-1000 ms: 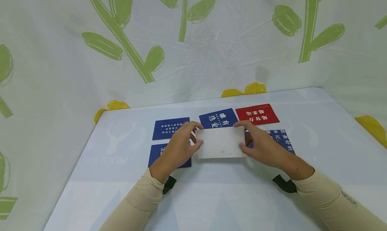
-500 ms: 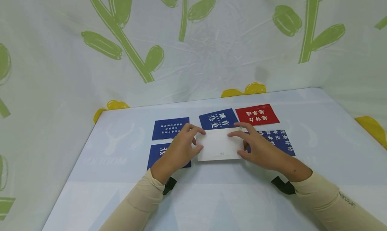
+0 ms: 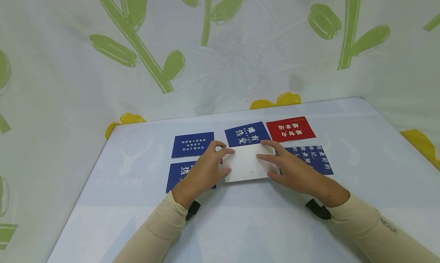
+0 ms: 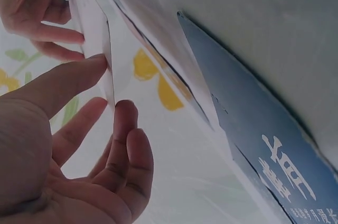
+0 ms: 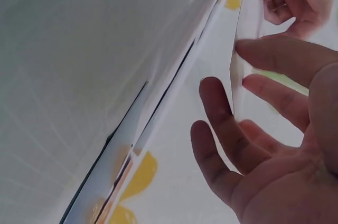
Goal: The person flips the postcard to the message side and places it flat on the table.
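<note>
A white card (image 3: 245,161), its pale side toward me with a small mark near the lower edge, is held just above the table between both hands. My left hand (image 3: 203,169) pinches its left end, thumb on the near face and fingers at the edge. At the right end, my right hand (image 3: 295,169) grips it with the thumb low and a finger over the white face. In the left wrist view the card (image 4: 95,12) appears nearly edge-on, apart from the tabletop. The right wrist view shows the card (image 5: 248,23) between thumb and fingers.
Blue cards with white characters lie around: two at left (image 3: 192,144) (image 3: 178,177), one behind (image 3: 247,134) and one at right (image 3: 317,159). A red card (image 3: 291,129) sits at the back right. A patterned cloth (image 3: 223,72) hangs beyond the table (image 3: 240,224).
One finger of my right hand has come off the card's top edge onto its white face. The right hand has shifted slightly left, and the card is a little tilted.
</note>
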The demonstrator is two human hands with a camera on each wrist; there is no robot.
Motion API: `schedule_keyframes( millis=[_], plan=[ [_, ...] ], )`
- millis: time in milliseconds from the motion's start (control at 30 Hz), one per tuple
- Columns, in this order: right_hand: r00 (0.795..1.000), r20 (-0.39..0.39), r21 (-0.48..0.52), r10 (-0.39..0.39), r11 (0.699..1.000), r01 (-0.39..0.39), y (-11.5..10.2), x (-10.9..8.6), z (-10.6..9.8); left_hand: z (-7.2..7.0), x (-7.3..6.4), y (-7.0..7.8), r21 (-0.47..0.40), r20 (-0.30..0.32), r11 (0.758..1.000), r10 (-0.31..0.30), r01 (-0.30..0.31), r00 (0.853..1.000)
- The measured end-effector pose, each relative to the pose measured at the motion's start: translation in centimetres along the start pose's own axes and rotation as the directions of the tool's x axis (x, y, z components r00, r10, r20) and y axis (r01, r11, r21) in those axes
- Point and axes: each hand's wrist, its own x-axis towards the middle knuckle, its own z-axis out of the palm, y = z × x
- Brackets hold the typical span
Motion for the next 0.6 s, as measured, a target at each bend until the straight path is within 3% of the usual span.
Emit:
schedule_keyframes(
  millis=[267,600],
  plan=[
    [0.997,0.055,-0.049,-0.051,0.997,0.054,0.27,0.31,0.34,0.18,-0.04,0.11,0.052,0.074,0.999,-0.018,0.014,0.997],
    [0.992,0.11,-0.103,-0.069,0.991,0.08,0.36,0.11,0.37,0.8,-0.09,-0.11,0.152,0.13,0.984,0.07,-0.089,0.989]
  ],
)
